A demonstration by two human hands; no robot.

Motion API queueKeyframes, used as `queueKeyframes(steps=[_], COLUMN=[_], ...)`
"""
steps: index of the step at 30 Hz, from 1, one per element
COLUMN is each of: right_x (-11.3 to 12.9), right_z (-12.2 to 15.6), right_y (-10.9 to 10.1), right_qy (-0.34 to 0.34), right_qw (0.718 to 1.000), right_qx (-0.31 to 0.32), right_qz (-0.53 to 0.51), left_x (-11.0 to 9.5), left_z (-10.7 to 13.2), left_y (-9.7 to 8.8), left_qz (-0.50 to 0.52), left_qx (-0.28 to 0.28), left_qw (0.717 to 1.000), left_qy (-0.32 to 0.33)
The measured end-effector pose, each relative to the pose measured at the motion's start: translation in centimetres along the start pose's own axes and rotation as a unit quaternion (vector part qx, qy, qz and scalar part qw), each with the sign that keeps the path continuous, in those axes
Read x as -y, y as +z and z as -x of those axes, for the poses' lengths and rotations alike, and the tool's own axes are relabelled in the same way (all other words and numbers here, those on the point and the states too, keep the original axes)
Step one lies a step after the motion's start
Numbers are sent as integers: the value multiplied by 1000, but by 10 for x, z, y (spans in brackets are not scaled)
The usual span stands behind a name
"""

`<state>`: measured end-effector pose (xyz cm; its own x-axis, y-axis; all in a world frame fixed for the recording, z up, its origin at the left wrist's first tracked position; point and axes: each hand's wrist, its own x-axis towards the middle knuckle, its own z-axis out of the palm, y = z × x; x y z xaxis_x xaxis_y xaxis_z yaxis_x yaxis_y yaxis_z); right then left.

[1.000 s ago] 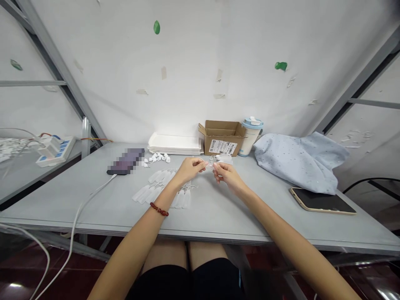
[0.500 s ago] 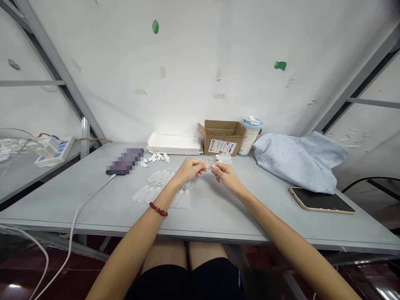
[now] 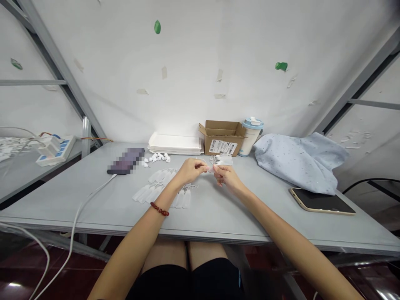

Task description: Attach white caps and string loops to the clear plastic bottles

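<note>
My left hand [image 3: 191, 170] and my right hand [image 3: 225, 175] meet above the grey table [image 3: 218, 208], fingertips pinched together on a small clear plastic piece [image 3: 210, 168] held between them. A red bead bracelet [image 3: 159, 208] circles my left wrist. Below and left of my left hand lie several flat translucent plastic pieces [image 3: 158, 187] in rows on the table. Just behind my right hand sits a small heap of clear pieces [image 3: 221, 159].
A purple phone [image 3: 126, 161] with a white cable lies at the left. Small white bits [image 3: 157, 158], a white tray stack [image 3: 175, 144], a cardboard box [image 3: 222, 138] and a blue-lidded cup [image 3: 251, 136] line the back. A pale blue cloth [image 3: 296, 160] and a second phone [image 3: 321, 201] lie at the right.
Both hands stay pinched together at the same spot; the fingers shifted slightly on the small clear piece. Nothing else moved.
</note>
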<state>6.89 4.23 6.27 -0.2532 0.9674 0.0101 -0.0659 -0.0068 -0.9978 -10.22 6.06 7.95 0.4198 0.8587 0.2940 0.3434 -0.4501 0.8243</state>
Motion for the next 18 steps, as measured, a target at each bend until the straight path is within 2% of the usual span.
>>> queueKeyframes(steps=[4,7,9,12,14,18], right_x=[1,0,-1,-4,-6,-10], right_z=[0,-4,-9,-16,-21,-27], right_y=[0,-7,-14,-26,-33,-41], right_qy=[-29,-75,-85,-86,-102,-107], right_qw=[999,989,978,960,939,883], right_qx=[-20,-71,-115,-169,-191,-210], right_qz=[37,106,155,208,265,405], left_x=[1,9,18,34,42,50], left_z=[-1,-3,-3,-1,1,3], left_y=[-4,-18,-30,-46,-52,-52], left_qz=[-14,-114,-212,-366,-422,-430], left_qx=[1,-21,-49,-94,-107,-80], left_qw=[1000,991,972,911,878,872], left_qy=[-25,-62,-91,-165,-200,-219])
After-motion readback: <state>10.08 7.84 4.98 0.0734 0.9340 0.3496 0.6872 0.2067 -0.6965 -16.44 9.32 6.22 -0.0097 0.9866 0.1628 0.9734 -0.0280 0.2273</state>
